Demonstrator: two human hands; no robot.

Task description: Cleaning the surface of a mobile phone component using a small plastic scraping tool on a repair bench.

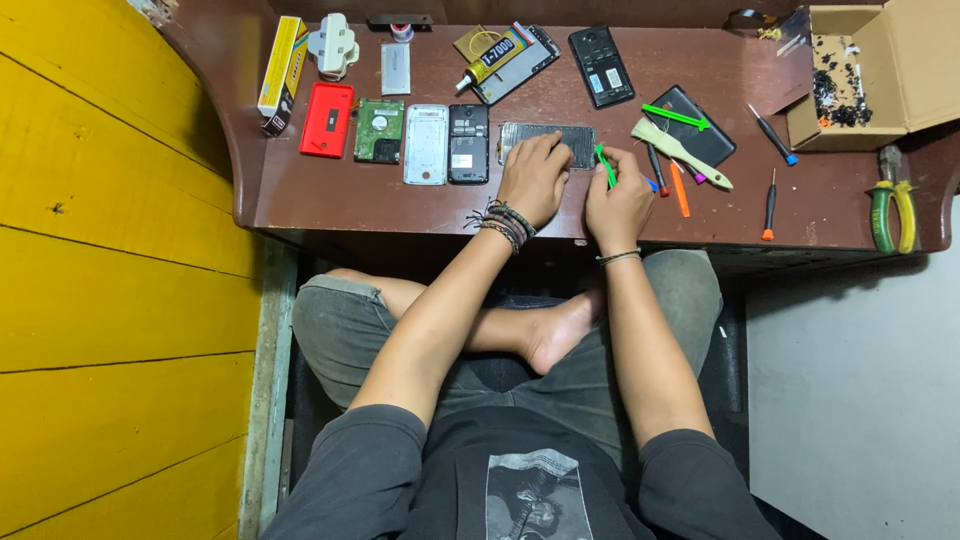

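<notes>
While the left hand lies flat on the grey phone panel at the middle of the brown desk, fingers pressed together and pinning the panel's near right part, the right hand pinches a thin green pry tool between thumb and forefinger, tip pointing toward the panel's right edge. The panel sits flat, just right of a black phone body and a silver back cover; farther left lie a green circuit board and a red case. Judgement: prying goes best with the left palm holding steady pressure so the panel can't slide, and the tool kept at a low angle to the seam, working along the edge in small moves rather than levering hard at 1 spot, which could crack it. Right of the hands lie a brush with a pale handle, an orange tool, 2 small screwdrivers and green-handled pliers, all well apart from the panel. A glue tube and another black phone lie at the far side; a cardboard box stands far right.
</notes>
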